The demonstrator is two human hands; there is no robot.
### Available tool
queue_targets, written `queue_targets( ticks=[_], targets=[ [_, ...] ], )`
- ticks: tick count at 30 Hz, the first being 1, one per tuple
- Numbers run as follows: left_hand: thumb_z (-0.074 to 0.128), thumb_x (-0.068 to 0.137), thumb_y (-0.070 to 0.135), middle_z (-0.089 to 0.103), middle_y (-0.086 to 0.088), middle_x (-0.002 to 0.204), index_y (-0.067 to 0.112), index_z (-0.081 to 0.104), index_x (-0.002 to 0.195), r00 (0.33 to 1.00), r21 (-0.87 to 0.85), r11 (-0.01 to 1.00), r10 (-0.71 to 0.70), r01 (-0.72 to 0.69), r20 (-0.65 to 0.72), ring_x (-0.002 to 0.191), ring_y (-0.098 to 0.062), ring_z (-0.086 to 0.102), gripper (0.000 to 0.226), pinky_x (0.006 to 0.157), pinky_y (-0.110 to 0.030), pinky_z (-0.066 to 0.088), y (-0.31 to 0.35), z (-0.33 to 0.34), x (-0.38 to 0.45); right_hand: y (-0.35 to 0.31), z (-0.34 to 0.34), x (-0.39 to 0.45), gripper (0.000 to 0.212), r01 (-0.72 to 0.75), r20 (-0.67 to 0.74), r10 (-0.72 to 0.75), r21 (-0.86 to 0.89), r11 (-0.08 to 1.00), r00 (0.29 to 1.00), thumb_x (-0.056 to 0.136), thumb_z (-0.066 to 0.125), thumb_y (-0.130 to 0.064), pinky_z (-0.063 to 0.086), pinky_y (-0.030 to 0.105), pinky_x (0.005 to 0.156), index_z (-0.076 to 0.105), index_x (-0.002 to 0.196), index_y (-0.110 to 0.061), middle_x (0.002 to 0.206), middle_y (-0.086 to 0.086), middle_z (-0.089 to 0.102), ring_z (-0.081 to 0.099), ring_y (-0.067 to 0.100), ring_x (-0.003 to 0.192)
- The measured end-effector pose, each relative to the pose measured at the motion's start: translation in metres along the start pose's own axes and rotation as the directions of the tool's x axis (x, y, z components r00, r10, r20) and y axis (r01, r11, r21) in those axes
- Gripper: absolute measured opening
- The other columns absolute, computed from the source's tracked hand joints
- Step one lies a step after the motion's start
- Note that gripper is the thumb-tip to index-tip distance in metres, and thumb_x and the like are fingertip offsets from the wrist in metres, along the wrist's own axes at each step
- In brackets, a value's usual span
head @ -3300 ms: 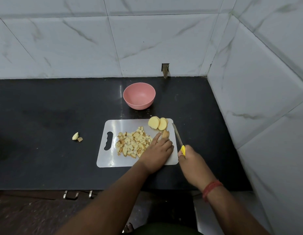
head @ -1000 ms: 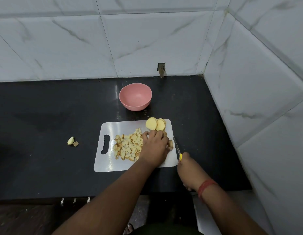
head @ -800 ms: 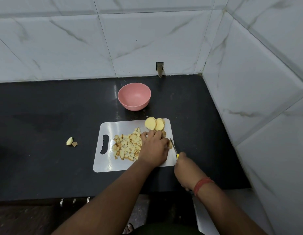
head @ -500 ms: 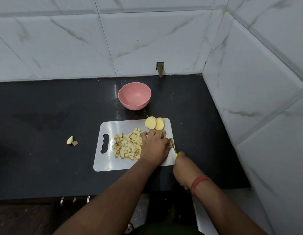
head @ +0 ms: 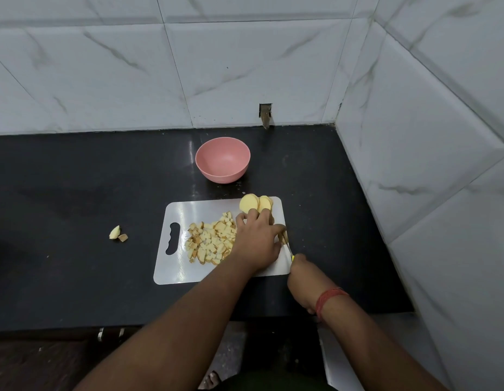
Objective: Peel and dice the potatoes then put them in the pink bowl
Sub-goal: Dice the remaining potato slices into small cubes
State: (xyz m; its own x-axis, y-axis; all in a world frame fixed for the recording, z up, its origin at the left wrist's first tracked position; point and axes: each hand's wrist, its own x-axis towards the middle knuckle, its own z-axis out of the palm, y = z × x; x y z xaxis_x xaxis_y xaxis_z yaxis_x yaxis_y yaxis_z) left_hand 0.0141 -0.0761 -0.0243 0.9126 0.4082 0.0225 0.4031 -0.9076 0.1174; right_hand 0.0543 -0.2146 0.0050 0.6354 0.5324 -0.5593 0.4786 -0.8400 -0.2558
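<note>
Left hand presses curled fingers onto a potato piece; knife blade just beside them. Right hand grips the yellow handle. Risk: a slipping slice lets the blade nick fingertips.

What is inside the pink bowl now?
Nothing visible: the pink bowl looks empty. The diced potato lies on the cutting board.

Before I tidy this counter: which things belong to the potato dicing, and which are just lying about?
Job: bowl, board, dice, slices, knife, left hand, right hand.
Lying about: scraps on the counter, left of the board.
</note>
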Motion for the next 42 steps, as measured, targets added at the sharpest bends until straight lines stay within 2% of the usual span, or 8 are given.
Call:
queue_targets(
  ticks=[6,11,15,21,26,32,39,42],
  targets=[
    [0.060,0.094,0.044,0.046,-0.002,0.125,0.043,0.062,0.126,0.989,0.014,0.994,0.104,-0.106,0.104,0.119,-0.026,0.039,0.032,0.102,-0.051,0.031,-0.003,-0.016,0.014,0.002,-0.005,0.000,0.034,0.055,0.027,-0.057,0.052,0.997,0.998,0.097,0.038,-0.009,0.040,0.030,0.079,0.039,0.129,0.002,0.120,0.021,0.055,0.057,0.035,0.110],
    [0.066,0.092,0.024,0.046,-0.002,0.127,0.042,0.066,0.120,0.967,0.039,0.984,0.162,-0.173,0.196,0.125,-0.028,0.036,0.033,0.103,-0.053,0.032,0.001,-0.030,0.026,0.001,-0.005,0.001,0.032,0.064,0.027,-0.066,0.057,0.996,0.997,0.096,0.038,-0.009,0.042,0.030,0.080,0.041,0.127,0.000,0.119,0.020,0.055,0.057,0.034,0.109],
    [0.069,0.090,0.024,0.044,-0.002,0.132,0.039,0.069,0.116,0.948,0.076,0.974,0.187,-0.213,0.257,0.127,-0.029,0.034,0.030,0.103,-0.054,0.032,0.003,-0.037,0.035,0.001,-0.005,0.003,0.032,0.070,0.025,-0.071,0.052,0.996,0.997,0.096,0.039,-0.011,0.042,0.031,0.079,0.042,0.126,-0.002,0.117,0.019,0.057,0.058,0.034,0.107],
    [0.067,0.091,0.026,0.046,0.002,0.128,0.037,0.071,0.111,0.934,0.087,0.966,0.211,-0.245,0.287,0.123,-0.028,0.036,0.024,0.103,-0.052,0.031,0.002,-0.041,0.040,-0.006,-0.008,0.006,0.010,0.087,0.021,-0.088,0.050,0.995,0.996,0.096,0.040,-0.013,0.045,0.033,0.080,0.033,0.102,-0.016,0.116,0.018,0.058,0.059,0.035,0.106],
    [0.066,0.091,0.024,0.045,0.001,0.129,0.037,0.071,0.113,0.934,0.102,0.965,0.203,-0.242,0.293,0.123,-0.029,0.036,0.025,0.102,-0.050,0.032,0.004,-0.043,0.041,-0.003,-0.003,0.014,0.021,0.080,0.019,-0.081,0.040,0.996,0.997,0.097,0.040,-0.014,0.034,0.021,0.058,0.044,0.116,-0.010,0.118,0.018,0.057,0.059,0.035,0.107],
    [0.067,0.091,0.024,0.045,-0.001,0.130,0.037,0.070,0.112,0.936,0.113,0.965,0.197,-0.238,0.291,0.123,-0.028,0.036,0.025,0.102,-0.051,0.034,0.004,-0.043,0.041,0.011,0.006,0.008,0.032,0.070,0.029,-0.071,0.043,0.997,0.997,0.097,0.037,-0.012,0.029,0.018,0.056,0.040,0.128,-0.004,0.116,0.017,0.057,0.059,0.033,0.107],
    [0.068,0.091,0.025,0.044,-0.002,0.131,0.038,0.070,0.113,0.939,0.118,0.963,0.202,-0.242,0.279,0.124,-0.029,0.035,0.026,0.102,-0.053,0.034,0.003,-0.040,0.041,0.028,0.013,-0.015,0.031,0.083,0.110,-0.081,-0.017,0.996,0.991,0.097,0.037,-0.008,0.029,0.017,0.058,0.039,0.128,-0.003,0.099,0.010,0.051,0.059,0.031,0.108],
    [0.067,0.092,0.024,0.043,-0.003,0.132,0.036,0.068,0.118,0.946,0.135,0.963,0.195,-0.235,0.258,0.125,-0.029,0.034,0.028,0.101,-0.052,0.034,0.002,-0.036,0.038,0.033,0.009,-0.020,0.010,0.087,0.108,-0.089,0.020,0.996,0.990,0.097,0.038,-0.011,0.031,0.016,0.058,0.043,0.099,-0.020,0.076,-0.003,0.038,0.060,0.028,0.104]
  ],
)
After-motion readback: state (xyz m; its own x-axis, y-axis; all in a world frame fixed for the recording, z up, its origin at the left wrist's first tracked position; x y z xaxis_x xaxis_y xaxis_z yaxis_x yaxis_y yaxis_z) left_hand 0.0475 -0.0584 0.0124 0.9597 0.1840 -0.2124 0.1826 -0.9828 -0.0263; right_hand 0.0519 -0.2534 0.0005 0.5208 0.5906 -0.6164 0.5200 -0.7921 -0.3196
